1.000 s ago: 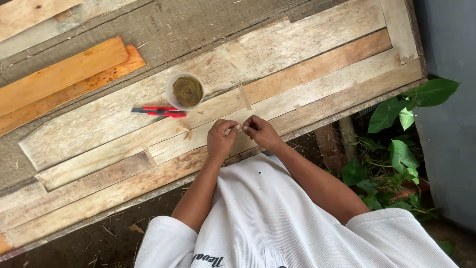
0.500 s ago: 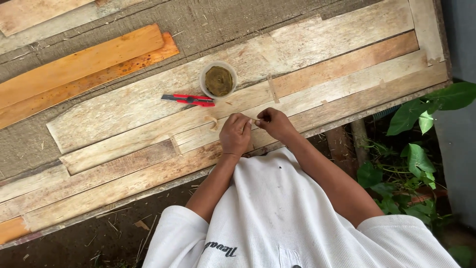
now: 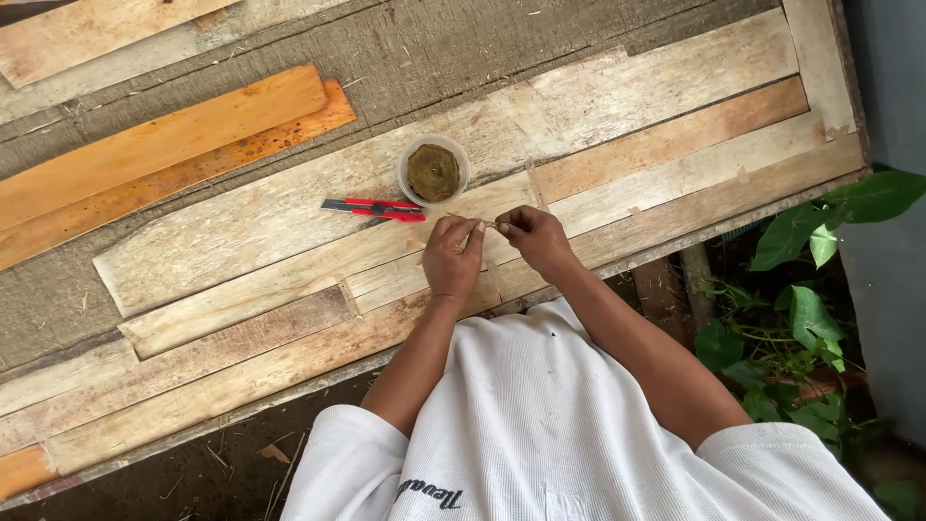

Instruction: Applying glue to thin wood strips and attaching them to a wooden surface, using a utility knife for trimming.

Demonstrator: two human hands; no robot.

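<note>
A thin pale strip (image 3: 488, 225) is pinched between the two hands above the near edge of the surface (image 3: 241, 232). The left hand (image 3: 453, 256) is closed, its thumb and forefinger pressed together on the strip's left end, the remaining fingers curled inward. The right hand (image 3: 533, 236) is likewise closed, with the fingertips nipped on the strip's right end. The two hands are held just beside each other, knuckles nearly touching. Only a short length of the strip is seen between them; its material cannot be told.

The surface is made up of flat, weathered wooden slats laid side by side. A small round plastic cup (image 3: 434, 170) filled with a dark greenish-brown mass is stood upright on it, just beyond the hands. A red and black utility knife (image 3: 374, 208) is laid flat to the left of the cup, near the left hand but apart from it. Two orange-toned boards (image 3: 174, 145) are stacked at the far left, well apart from the hands. Green leafy plants (image 3: 810, 289) are seen below the right end of the surface. A white shirt (image 3: 540, 425) is worn by the person.
</note>
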